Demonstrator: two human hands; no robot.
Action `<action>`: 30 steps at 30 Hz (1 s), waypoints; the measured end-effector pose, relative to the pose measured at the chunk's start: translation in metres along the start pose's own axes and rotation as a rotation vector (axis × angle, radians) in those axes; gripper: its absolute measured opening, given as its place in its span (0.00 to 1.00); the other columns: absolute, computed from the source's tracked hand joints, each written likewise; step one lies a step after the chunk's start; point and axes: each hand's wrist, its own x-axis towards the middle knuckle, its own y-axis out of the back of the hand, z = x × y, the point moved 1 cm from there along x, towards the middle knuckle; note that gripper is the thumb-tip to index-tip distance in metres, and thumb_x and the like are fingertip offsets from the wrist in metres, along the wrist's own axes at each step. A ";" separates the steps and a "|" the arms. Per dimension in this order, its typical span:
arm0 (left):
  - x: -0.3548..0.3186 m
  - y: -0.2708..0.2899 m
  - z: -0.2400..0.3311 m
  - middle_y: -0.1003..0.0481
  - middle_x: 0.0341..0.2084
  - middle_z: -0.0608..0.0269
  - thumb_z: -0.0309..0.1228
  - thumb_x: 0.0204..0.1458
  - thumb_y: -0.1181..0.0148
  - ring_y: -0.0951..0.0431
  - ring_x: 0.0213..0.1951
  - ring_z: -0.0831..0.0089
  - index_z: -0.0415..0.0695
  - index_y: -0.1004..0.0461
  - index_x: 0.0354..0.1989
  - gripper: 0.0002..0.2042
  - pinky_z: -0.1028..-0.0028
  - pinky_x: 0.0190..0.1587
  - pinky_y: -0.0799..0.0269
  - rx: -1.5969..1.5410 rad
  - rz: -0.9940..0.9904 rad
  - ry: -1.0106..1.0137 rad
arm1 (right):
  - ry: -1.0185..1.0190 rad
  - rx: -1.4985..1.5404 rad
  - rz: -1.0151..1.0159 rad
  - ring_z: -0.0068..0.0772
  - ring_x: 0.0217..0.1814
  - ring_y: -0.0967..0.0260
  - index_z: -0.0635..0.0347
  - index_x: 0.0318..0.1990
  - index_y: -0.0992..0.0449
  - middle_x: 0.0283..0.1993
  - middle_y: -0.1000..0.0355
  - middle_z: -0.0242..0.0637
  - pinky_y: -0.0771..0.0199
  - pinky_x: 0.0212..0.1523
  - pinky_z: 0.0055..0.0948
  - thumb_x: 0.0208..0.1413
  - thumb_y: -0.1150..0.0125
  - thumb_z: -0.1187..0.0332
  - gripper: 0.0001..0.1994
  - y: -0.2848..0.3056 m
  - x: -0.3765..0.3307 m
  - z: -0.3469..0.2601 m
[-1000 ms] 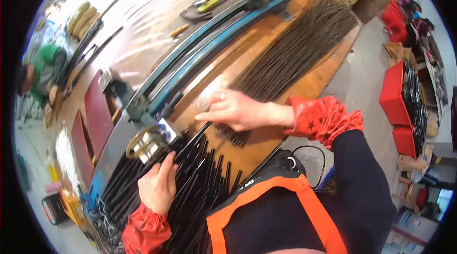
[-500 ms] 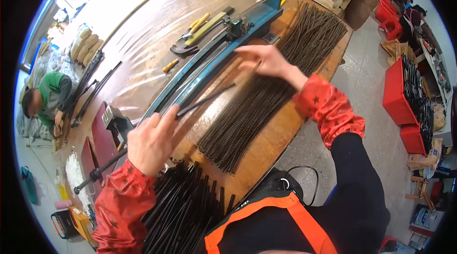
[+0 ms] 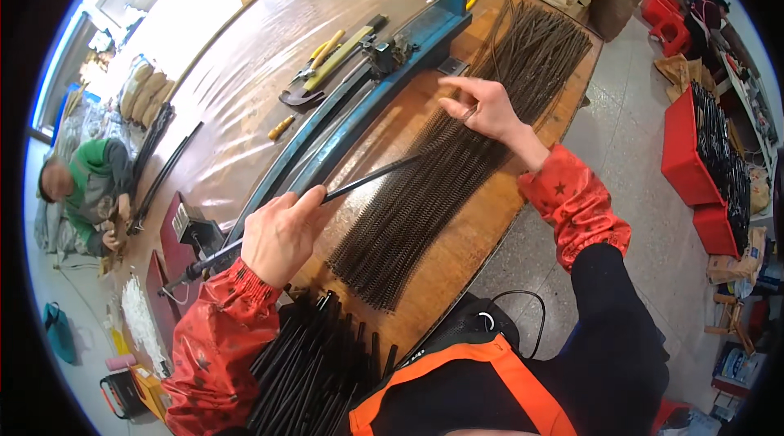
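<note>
My left hand (image 3: 282,236) is closed around a long black tube (image 3: 371,175), which slants up to the right over the table. A black fitting sits at the tube's lower left end. My right hand (image 3: 483,109) is pinched above a wide bundle of dark coil springs (image 3: 408,220). A thin spring seems to run from its fingers toward the tube's upper tip, though it blends into the bundle behind. Below my left hand stands a dense bunch of black tubes (image 3: 314,362). A blue metal rail (image 3: 351,122) crosses the table beyond both hands.
A hammer (image 3: 335,64), pliers and a yellow-handled tool (image 3: 282,127) lie past the rail. A person in a green vest (image 3: 90,179) sits at the far left. Red bins (image 3: 686,146) holding black rods stand on the floor at right.
My right hand has shifted right and slightly down, its fingers curling in. My left hand has moved slightly right with the black tube, whose tip now lies over the springs.
</note>
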 end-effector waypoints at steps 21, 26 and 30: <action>-0.118 0.053 -0.029 0.32 0.21 0.55 0.25 0.55 0.38 0.27 0.23 0.55 0.50 0.22 0.54 0.17 0.60 0.27 0.33 0.178 0.116 0.202 | 0.326 0.408 -0.076 0.32 0.31 0.30 0.53 0.46 0.18 0.25 0.28 0.32 0.29 0.35 0.34 0.58 0.34 0.59 0.12 -0.085 -0.016 -0.106; -0.116 0.044 -0.026 0.32 0.22 0.57 0.26 0.54 0.38 0.26 0.26 0.59 0.49 0.22 0.52 0.16 0.61 0.28 0.32 0.185 0.135 0.138 | 0.328 0.514 -0.098 0.30 0.27 0.31 0.55 0.45 0.16 0.24 0.28 0.34 0.30 0.29 0.28 0.57 0.32 0.63 0.11 -0.094 -0.014 -0.135; -0.117 0.037 -0.030 0.31 0.23 0.57 0.25 0.54 0.38 0.26 0.27 0.57 0.46 0.23 0.50 0.14 0.60 0.30 0.31 0.172 0.146 0.117 | 0.365 0.474 -0.055 0.26 0.24 0.33 0.54 0.46 0.15 0.22 0.29 0.32 0.33 0.25 0.29 0.57 0.31 0.60 0.13 -0.112 -0.019 -0.169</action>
